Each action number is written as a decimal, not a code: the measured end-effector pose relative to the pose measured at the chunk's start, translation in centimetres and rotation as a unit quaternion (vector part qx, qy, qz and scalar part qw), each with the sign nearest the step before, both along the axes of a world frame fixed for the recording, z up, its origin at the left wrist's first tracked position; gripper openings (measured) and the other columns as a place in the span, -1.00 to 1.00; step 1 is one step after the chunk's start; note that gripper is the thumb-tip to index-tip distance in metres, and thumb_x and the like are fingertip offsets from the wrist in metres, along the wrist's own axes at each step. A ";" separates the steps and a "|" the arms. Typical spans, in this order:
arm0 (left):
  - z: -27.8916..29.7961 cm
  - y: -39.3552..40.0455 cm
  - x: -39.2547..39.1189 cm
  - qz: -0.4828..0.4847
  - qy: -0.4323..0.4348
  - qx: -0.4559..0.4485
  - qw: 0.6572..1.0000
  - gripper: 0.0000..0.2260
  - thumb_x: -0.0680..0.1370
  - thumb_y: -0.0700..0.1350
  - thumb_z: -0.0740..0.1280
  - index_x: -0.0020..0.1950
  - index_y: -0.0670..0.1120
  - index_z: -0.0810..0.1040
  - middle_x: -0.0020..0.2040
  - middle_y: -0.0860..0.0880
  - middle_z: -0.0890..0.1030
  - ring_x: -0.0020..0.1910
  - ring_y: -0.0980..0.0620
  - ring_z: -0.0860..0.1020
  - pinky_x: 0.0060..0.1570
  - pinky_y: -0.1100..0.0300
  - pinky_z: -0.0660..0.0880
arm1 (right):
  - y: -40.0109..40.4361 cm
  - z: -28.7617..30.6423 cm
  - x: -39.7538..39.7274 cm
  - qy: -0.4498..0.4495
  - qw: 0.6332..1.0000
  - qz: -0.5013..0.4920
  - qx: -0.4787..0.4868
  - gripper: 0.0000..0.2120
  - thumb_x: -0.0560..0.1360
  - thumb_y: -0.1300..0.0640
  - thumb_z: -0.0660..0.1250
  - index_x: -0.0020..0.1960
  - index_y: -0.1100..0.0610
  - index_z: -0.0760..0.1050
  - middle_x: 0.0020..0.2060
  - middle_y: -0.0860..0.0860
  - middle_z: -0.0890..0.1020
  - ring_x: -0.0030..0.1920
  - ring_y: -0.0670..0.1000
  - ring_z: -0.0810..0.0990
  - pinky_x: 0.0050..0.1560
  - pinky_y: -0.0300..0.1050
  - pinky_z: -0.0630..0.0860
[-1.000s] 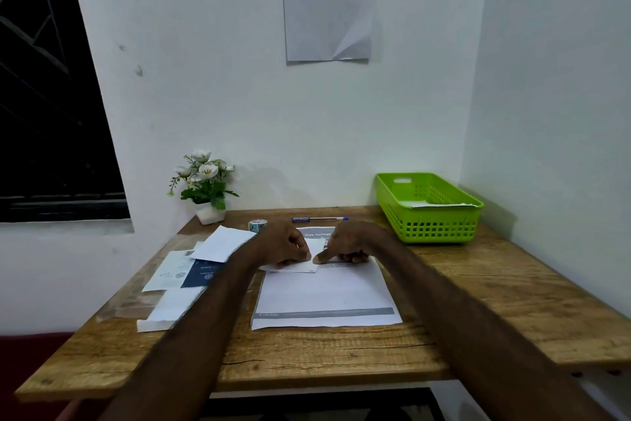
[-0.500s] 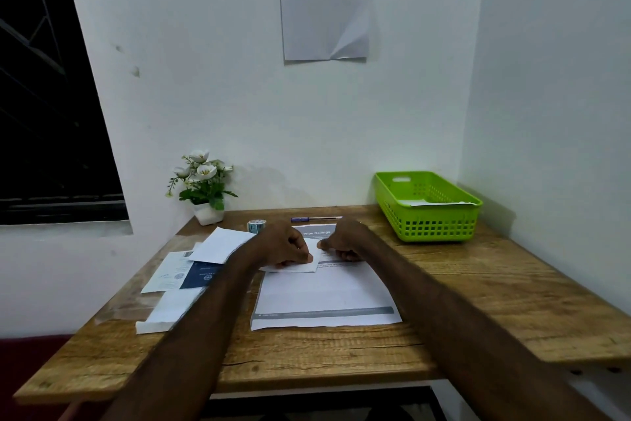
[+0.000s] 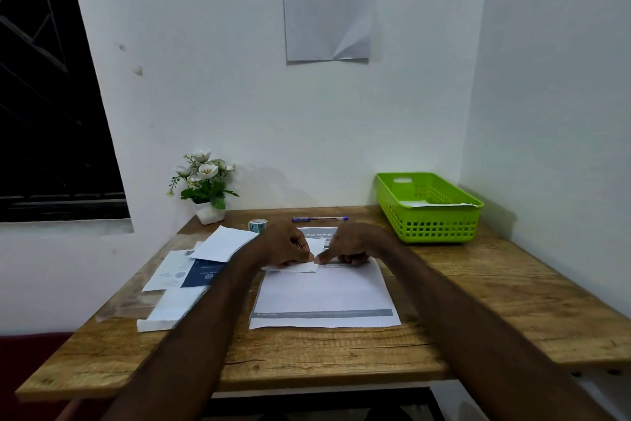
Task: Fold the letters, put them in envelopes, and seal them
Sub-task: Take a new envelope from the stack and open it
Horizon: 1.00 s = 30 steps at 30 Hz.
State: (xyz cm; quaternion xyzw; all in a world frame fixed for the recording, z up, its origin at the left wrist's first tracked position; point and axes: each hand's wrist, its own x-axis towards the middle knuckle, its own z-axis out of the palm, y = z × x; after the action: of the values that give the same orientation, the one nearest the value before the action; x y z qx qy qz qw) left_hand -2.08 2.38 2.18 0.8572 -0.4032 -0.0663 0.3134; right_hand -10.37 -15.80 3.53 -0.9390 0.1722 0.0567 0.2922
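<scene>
Head view | left hand (image 3: 285, 247) curls shut, pinning small white folded paper (image 3: 300, 266) flat on large white printed letter sheet (image 3: 324, 294) mid wooden tabletop (image 3: 478, 301); right hand (image 3: 348, 246), fingers curled, index tip pressing paper's right edge, likely sharpening crease | envelopes stack (image 3: 170, 311) near left edge; green plastic basket (image 3: 428, 212) at back-right corner

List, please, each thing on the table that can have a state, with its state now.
small white paper: lying on the large sheet, pressed by both hands
left hand: closed, on the small paper
right hand: index finger pressing the paper
large sheet: flat, unfolded
pen: lying flat
green basket: holds white paper
tape roll: untouched
</scene>
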 end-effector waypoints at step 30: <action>0.2 -2.6 3.7 0.022 -0.085 -0.125 0.988 -0.63 0.56 -0.02 0.44 -0.43 0.05 0.46 -0.45 0.10 0.43 -0.40 0.13 0.36 -0.31 0.15 0.29 | 0.0 0.0 -0.6 -0.034 0.997 0.017 0.070 -0.57 0.40 -0.17 0.57 -0.11 0.19 0.57 -0.34 0.06 0.56 -0.50 0.00 0.44 -0.49 -0.27 0.40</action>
State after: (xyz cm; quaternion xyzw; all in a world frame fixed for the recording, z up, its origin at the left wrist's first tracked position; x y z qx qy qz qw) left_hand 1.67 -0.26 2.41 0.8223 -0.4148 0.0647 0.3843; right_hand -10.93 -15.83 3.55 -0.9206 0.1416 0.0421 0.3615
